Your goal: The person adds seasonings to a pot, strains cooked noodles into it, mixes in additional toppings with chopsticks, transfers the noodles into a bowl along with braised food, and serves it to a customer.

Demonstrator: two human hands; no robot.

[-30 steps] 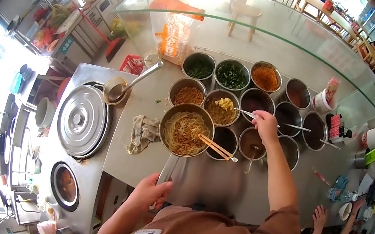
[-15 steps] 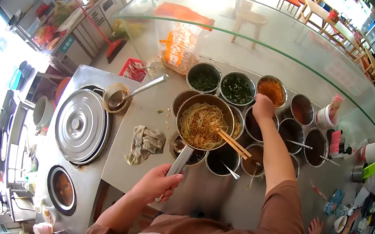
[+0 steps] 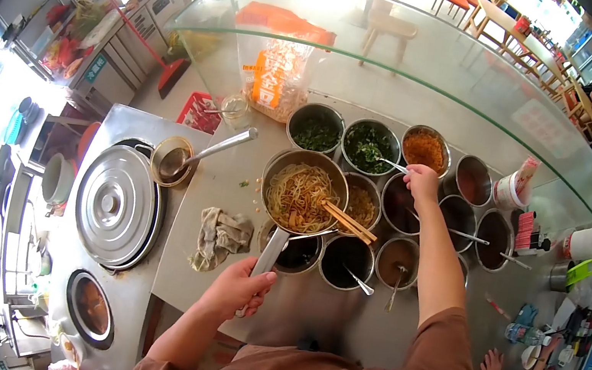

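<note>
My left hand [image 3: 241,287] is wrapped round the handle of a metal pan [image 3: 272,255]. Noodles with brown topping [image 3: 298,195] fill the pan, and wooden chopsticks [image 3: 350,223] lean over its right rim. My right hand [image 3: 422,182] grips a metal spoon [image 3: 393,166], whose bowl end is in the pot of chopped greens [image 3: 369,144]. Beside that pot are a pot of darker greens [image 3: 317,132] and a pot of orange topping [image 3: 424,149]. The pan is held over the nearer pots and hides part of them, including the yellowish one [image 3: 364,204].
Several sauce pots, among them a black one [image 3: 346,259], stand below and right of the pan. A cloth [image 3: 222,239], a ladle [image 3: 220,148] and a lidded pot [image 3: 115,204] are at left. A glass guard [image 3: 407,71] rises beyond. Another person's hand [image 3: 491,366] shows at lower right.
My right hand has gone from a spoon in the yellowish pot, past the orange topping, to a spoon in the chopped greens. The pan has moved right and up, then slightly back left.
</note>
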